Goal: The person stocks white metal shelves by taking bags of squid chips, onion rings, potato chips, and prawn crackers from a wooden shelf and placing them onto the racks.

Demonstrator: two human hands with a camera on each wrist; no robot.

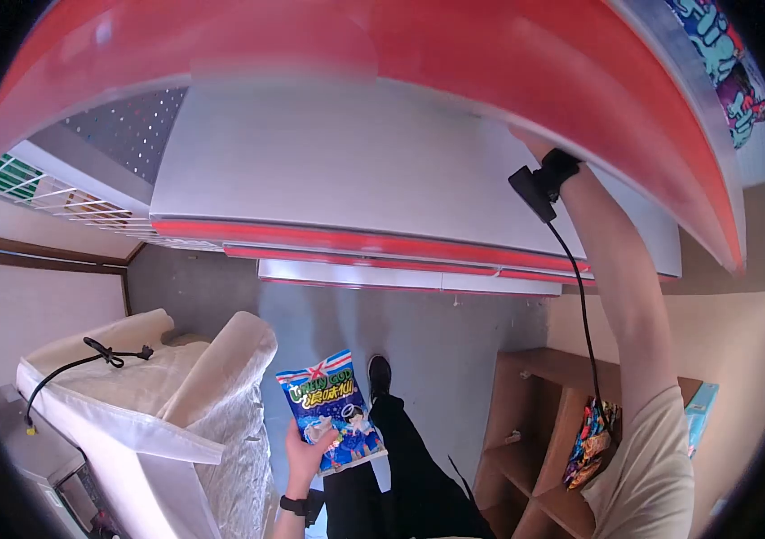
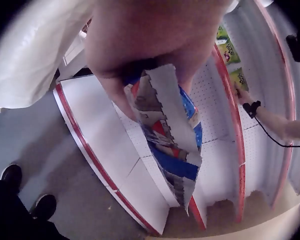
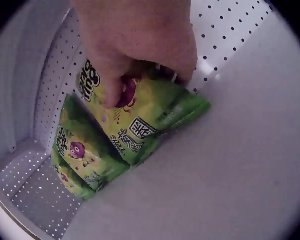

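Right hand (image 3: 137, 42) pinches a likely soft gummy pouch (image 3: 142, 112) sensibly at its twelve-o'clock edge; left hand (image 1: 305, 451) grips Lonely God bag (image 1: 330, 413).

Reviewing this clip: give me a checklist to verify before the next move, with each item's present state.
1. Left hand holding the blue snack bag: ok.
2. Right hand gripping a green-yellow bag: ok in the right wrist view.
3. Firmness of that grip: cannot tell.
4. Similar bags beside it: ok, present.
5. Whole right hand visible in the head view: not ok, partly hidden by the red shelf edge.
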